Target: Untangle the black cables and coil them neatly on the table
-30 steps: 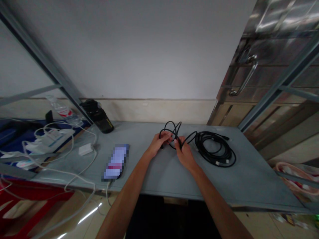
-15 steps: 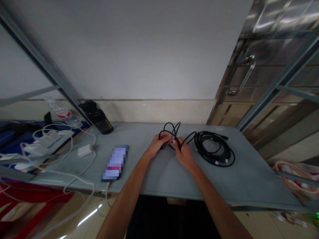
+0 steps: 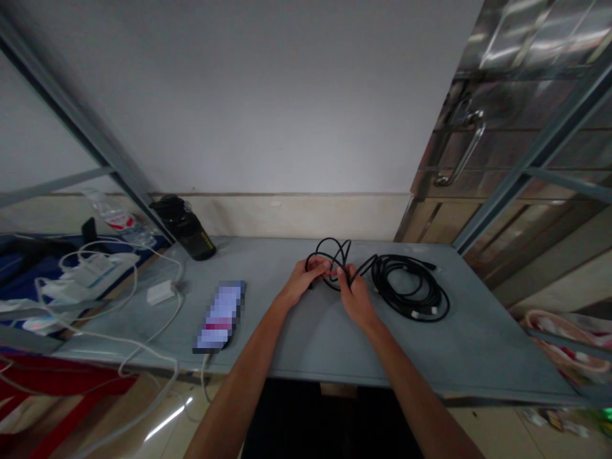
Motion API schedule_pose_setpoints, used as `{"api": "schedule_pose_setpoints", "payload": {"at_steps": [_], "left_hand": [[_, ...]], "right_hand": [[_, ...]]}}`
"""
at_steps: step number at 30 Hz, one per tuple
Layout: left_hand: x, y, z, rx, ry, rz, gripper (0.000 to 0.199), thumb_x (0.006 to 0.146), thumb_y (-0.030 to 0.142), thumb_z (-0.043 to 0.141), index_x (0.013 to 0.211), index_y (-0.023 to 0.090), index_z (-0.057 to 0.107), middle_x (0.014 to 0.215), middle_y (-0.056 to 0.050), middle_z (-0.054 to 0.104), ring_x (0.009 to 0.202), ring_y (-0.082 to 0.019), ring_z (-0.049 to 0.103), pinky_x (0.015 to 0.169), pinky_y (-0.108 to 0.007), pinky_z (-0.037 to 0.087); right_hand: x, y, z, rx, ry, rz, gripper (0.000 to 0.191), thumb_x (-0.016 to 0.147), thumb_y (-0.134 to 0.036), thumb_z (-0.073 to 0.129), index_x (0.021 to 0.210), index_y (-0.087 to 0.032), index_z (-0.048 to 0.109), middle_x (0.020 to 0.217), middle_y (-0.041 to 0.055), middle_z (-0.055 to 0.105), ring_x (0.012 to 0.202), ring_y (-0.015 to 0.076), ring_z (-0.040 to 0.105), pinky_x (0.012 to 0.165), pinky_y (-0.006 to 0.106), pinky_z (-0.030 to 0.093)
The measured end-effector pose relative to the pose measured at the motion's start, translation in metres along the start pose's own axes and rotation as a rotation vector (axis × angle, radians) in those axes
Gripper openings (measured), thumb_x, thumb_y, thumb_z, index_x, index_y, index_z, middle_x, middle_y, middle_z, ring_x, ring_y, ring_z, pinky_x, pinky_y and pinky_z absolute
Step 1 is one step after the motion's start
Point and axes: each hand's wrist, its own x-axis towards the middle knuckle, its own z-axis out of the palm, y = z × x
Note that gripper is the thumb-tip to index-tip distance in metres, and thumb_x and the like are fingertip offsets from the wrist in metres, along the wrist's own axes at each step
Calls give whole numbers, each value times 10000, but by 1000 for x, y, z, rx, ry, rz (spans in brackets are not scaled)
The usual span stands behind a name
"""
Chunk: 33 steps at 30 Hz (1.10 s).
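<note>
Loops of a thin black cable [image 3: 329, 241] rise between my two hands above the grey table. My left hand [image 3: 306, 277] is closed on the cable at the left side of the loops. On the right side, my right hand [image 3: 354, 293] pinches the cable strands between thumb and fingers. From there the strand runs right to a large black cable coil [image 3: 406, 287] lying flat on the table, with small pale connectors at its front edge.
On the grey table [image 3: 478, 344], a phone [image 3: 222, 312] with a cord lies left of my left arm. Farther left are a black bottle [image 3: 186, 229], a white adapter [image 3: 161, 292], white cords and a power strip [image 3: 102, 271]. Metal posts flank the table.
The loops between my hands have widened a little, and my right hand has moved slightly right. My left hand keeps nearly the same place.
</note>
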Motion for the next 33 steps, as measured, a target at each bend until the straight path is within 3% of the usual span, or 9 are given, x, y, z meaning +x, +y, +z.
{"api": "schedule_pose_setpoints", "payload": {"at_steps": [3, 6, 12, 17, 22, 27, 33], "left_hand": [[1, -3, 0, 13, 14, -1, 381, 892, 587, 900, 961, 214, 860, 864, -57, 792, 833, -227, 699, 802, -342, 525], [2, -4, 0, 29, 50, -13, 406, 860, 603, 920, 949, 211, 870, 874, -64, 793, 842, -237, 693, 787, -344, 526], [2, -5, 0, 26, 70, -18, 432, 843, 598, 932, 1031, 213, 880, 942, -82, 817, 878, -245, 710, 783, -337, 537], [6, -9, -2, 37, 183, 25, 355, 833, 484, 929, 1064, 226, 852, 1001, -62, 808, 889, -229, 695, 746, -320, 549], [9, -10, -6, 20, 320, 61, 401, 778, 412, 937, 1118, 239, 813, 1107, -71, 800, 996, -251, 705, 773, -324, 560], [7, -8, -4, -8, 277, 40, 388, 798, 401, 928, 1142, 253, 826, 1242, -99, 799, 1067, -280, 708, 805, -355, 570], [8, -11, -6, 43, 260, 34, 393, 815, 419, 899, 1151, 228, 830, 1154, -83, 809, 974, -245, 699, 833, -354, 570]], "right_hand": [[1, 1, 0, 103, -3, 22, 356, 1134, -629, 441, 1001, -315, 545, 894, 46, 763, 912, 291, 765, 909, 450, 600], [1, 2, 2, 189, 18, 23, 386, 1136, -643, 429, 925, -324, 481, 725, -17, 633, 715, 251, 691, 805, 423, 610], [3, -2, 2, 283, 48, 12, 457, 1127, -676, 460, 853, -311, 489, 660, -48, 501, 606, 198, 567, 745, 392, 640], [3, -4, 3, 359, 51, 58, 476, 1087, -711, 527, 849, -299, 521, 632, -65, 478, 544, 170, 517, 675, 371, 618], [3, -4, 5, 365, 36, 74, 484, 1060, -729, 553, 841, -298, 530, 609, -76, 447, 521, 166, 500, 627, 365, 599], [3, -2, 6, 370, 37, 91, 483, 1062, -729, 557, 852, -293, 546, 609, -81, 447, 524, 162, 506, 638, 363, 600], [1, 0, 6, 405, 38, 73, 494, 1080, -699, 595, 830, -274, 578, 591, -72, 472, 527, 153, 518, 613, 335, 556]]}}
